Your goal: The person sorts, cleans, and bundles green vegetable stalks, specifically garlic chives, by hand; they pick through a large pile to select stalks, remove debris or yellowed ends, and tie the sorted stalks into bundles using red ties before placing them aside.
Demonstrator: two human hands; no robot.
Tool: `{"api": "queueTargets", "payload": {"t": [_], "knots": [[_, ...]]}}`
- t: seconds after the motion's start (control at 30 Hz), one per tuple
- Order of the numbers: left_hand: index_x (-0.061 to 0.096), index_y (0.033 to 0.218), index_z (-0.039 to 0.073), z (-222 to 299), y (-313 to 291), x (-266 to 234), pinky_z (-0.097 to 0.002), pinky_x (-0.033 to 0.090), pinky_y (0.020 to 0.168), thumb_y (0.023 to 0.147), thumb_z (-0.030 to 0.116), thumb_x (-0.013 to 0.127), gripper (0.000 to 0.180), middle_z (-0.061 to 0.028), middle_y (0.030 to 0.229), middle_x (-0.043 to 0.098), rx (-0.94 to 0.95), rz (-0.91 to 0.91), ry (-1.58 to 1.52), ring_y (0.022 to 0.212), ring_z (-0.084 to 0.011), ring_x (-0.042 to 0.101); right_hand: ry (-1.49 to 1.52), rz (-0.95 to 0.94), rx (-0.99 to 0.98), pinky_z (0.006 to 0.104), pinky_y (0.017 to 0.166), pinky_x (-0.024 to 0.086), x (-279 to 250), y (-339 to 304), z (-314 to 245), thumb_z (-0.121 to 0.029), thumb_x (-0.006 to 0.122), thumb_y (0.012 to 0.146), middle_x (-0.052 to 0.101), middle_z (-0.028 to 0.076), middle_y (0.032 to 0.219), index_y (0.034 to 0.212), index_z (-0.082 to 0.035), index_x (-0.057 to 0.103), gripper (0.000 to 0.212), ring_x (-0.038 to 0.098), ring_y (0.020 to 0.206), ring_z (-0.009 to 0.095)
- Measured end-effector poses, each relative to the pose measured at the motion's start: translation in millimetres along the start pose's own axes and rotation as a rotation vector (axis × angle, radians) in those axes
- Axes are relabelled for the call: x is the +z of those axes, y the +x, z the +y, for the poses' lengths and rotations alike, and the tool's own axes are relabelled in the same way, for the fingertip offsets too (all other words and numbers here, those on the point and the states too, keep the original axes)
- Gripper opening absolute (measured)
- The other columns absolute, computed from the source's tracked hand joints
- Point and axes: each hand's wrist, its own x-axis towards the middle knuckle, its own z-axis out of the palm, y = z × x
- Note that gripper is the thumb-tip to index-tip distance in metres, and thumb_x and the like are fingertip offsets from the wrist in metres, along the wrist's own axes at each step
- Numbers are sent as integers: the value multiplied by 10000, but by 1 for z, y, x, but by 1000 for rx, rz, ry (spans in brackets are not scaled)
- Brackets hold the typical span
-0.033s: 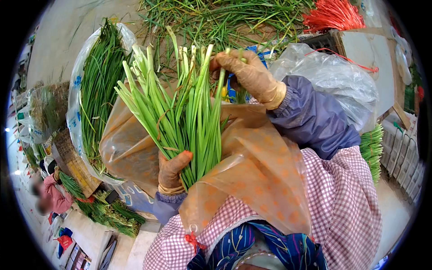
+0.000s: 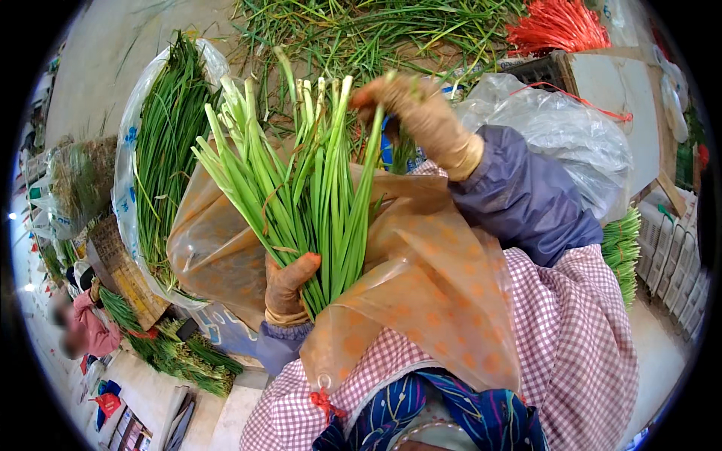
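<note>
My left hand (image 2: 288, 289), in a tan glove, is closed round the lower part of a bunch of garlic chives (image 2: 320, 195). The pale cut ends fan out at the far side, away from me. At the far right of the bunch, my gloved right hand (image 2: 421, 113) is bent with its fingers pinched at the tip of one outer stalk (image 2: 374, 139). A bit of green shows between its fingers, and darker leaf scraps (image 2: 403, 154) hang below the palm. The fingertips are partly smeared by motion. A brown translucent plastic apron (image 2: 421, 255) lies under the bunch.
At left, a clear plastic bag (image 2: 124, 180) holds more long green leaves (image 2: 171, 143). Loose leaves (image 2: 361, 34) litter the floor ahead. Red ties (image 2: 558, 26) lie at the far right, near a crumpled clear bag (image 2: 556, 135). A person in pink (image 2: 94, 327) is at far left.
My right hand has shifted slightly up and to the right, and the outer stalk leans a little further from the bunch. My left hand has hardly moved.
</note>
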Motion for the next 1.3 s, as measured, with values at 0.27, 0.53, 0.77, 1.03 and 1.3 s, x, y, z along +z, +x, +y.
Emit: {"api": "queueTargets", "payload": {"t": [0.27,0.53,0.77,1.03,1.3], "knots": [[411,1289,-10,-1,-1,-3,-360,544,774,686,36,688,665,-141,1100,600,41,-56,44,910,-240,629,82,291,-362,220,462,423,-127,53,-89,-219,528,929,540,-4,688,971,-54,582,179,506,544,94],[380,1315,-8,2,-6,10,-335,521,805,688,17,678,695,-122,1115,587,107,53,151,947,-217,608,-93,-232,433,206,426,364,6,18,-27,-260,638,868,581,8,628,897,-51,619,212,486,510,53],[456,1242,-7,-1,-10,1,-345,549,741,696,5,663,585,-129,1043,621,65,72,15,879,-224,633,-77,-340,392,206,371,329,-16,8,-29,-246,653,855,541,10,549,781,-41,583,229,457,418,68],[441,1261,-10,0,-11,5,-365,551,764,718,7,641,579,-145,1076,610,50,99,-56,906,-247,634,334,-332,299,226,394,352,-8,3,-14,-253,627,835,622,29,778,924,-53,634,219,528,534,90],[457,1241,-28,-5,-9,0,-394,547,787,710,34,657,570,-151,1065,613,122,78,-104,901,-262,636,39,-256,118,197,400,388,-52,30,-28,-290,590,858,630,27,773,911,-66,618,232,575,562,71]]}}
